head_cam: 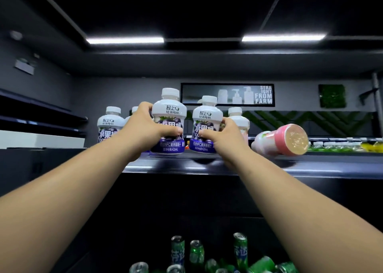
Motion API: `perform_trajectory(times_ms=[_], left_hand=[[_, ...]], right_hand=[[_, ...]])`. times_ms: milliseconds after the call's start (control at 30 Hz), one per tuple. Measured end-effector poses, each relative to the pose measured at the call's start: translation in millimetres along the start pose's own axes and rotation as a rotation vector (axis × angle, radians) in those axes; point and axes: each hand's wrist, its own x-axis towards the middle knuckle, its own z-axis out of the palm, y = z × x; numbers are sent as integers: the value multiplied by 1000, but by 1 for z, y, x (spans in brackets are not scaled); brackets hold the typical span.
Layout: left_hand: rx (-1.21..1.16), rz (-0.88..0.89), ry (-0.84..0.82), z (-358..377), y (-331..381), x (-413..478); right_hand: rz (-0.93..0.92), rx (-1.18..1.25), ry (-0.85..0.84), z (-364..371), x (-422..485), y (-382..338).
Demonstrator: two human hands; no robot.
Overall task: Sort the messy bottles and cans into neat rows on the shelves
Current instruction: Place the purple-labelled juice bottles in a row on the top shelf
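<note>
On the top shelf [269, 170] stand white bottles with purple labels. My left hand [145, 127] grips one purple-label bottle [169, 115] around its middle, held upright just over the shelf edge. My right hand [222, 137] grips a second purple-label bottle [206, 117] right beside it. A third purple-label bottle [108, 123] stands to the left, and another cap peeks out behind my left hand. A pink-label bottle [238, 117] stands behind my right hand. Another pink bottle [279, 140] lies on its side to the right, its base facing me.
Green cans [240, 250] stand and lie jumbled on a lower shelf at the bottom. Small bottles [342, 145] line a far shelf at the right. Dark empty shelves [41, 115] run along the left wall. A framed sign [228, 94] hangs on the back wall.
</note>
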Motion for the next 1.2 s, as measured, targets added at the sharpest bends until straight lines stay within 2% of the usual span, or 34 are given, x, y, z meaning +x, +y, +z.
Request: perform_trajectory(times_ms=[300,633,767,900,1200], left_hand=[[7,-19,-30,26,-6,13],[-26,-47,17,85,-15,41],[54,-54,55,105,-21,50],[338,21,82,120,-29,40],[417,145,215,126,-41,31]], right_hand=[[-23,-47,-54,-32,15,9],[-14,-158,-71,-81,22,12],[-37,-230,-90,-75,30,8],[-60,-368,-89,-68,37,24],[-72,-521,-137,-68,32,31]])
